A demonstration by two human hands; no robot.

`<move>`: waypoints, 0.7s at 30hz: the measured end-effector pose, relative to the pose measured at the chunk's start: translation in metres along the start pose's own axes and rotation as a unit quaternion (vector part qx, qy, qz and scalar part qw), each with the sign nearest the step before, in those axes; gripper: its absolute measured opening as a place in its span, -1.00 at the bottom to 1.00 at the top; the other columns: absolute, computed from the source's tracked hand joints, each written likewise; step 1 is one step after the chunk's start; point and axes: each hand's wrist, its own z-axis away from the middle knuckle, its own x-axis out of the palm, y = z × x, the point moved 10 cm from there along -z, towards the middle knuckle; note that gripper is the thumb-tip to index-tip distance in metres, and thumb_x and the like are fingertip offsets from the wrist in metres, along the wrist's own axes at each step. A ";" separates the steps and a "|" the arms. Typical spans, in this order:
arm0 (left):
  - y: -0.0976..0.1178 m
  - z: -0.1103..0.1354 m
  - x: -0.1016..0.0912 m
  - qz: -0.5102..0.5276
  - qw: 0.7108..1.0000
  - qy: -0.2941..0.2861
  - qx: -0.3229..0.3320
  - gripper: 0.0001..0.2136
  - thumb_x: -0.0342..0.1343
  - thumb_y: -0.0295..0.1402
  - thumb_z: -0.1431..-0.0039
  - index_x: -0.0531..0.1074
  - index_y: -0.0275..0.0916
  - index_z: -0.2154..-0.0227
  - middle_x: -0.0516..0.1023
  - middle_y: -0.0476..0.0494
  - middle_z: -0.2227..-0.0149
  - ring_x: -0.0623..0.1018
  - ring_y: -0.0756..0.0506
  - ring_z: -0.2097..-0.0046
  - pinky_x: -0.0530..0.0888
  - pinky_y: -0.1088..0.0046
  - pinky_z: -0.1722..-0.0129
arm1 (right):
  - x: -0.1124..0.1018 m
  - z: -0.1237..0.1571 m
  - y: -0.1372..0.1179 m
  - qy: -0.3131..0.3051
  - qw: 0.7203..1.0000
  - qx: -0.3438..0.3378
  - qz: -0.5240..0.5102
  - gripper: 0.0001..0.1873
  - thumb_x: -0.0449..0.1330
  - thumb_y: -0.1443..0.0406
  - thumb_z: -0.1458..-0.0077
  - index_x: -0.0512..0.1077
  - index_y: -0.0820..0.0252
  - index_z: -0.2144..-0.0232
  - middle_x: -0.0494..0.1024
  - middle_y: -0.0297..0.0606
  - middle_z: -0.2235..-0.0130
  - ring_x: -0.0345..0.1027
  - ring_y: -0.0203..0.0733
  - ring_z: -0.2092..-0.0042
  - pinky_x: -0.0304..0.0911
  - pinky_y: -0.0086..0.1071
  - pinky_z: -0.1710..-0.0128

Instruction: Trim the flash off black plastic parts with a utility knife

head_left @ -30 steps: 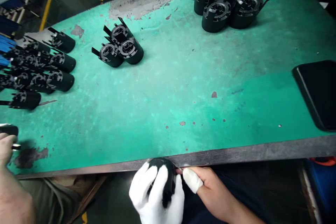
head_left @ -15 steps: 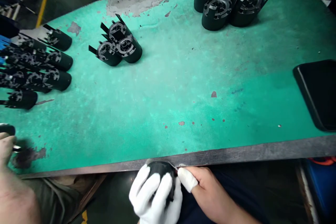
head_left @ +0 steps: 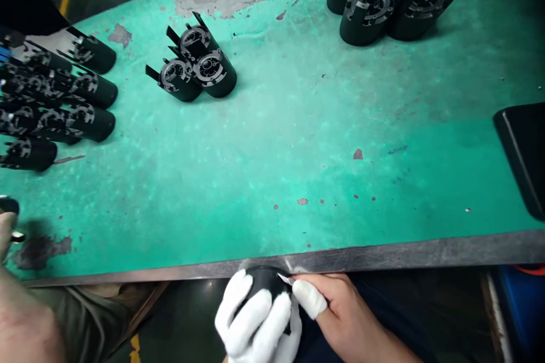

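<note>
My left hand (head_left: 258, 323), in a white glove, is wrapped round a black round plastic housing (head_left: 268, 282) just below the table's front edge. To its right is my right hand (head_left: 340, 303), bare but for a white cover on the thumb. The thumb and fingers pinch a small knife (head_left: 286, 279), whose pale pointed blade lies at the housing's right rim. Its handle is hidden in the hand. The housing's lower side is covered by the gloved fingers.
On the green table (head_left: 272, 142), three black housings (head_left: 215, 74) stand together, with more at the back right (head_left: 368, 17) and left (head_left: 93, 91). A black tray-like object (head_left: 523, 153) lies at right. Another person's hand (head_left: 6, 232) holds something dark at far left.
The blade now shows against the housing's upper right, where before it was mostly hidden at the side. Both hands are slightly farther right and lower in a shifted view.
</note>
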 end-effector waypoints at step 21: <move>-0.001 0.014 -0.002 -0.013 1.000 0.014 0.025 -0.64 0.46 -0.60 0.26 0.51 -0.08 0.41 0.41 0.02 0.43 0.56 -0.13 0.28 0.67 0.06 0.13 | 0.002 -0.002 -0.002 0.016 0.999 0.027 -0.008 -0.60 0.03 0.16 -0.36 0.48 0.15 0.47 0.56 -0.29 0.40 0.39 -0.12 0.29 0.26 -0.30 0.22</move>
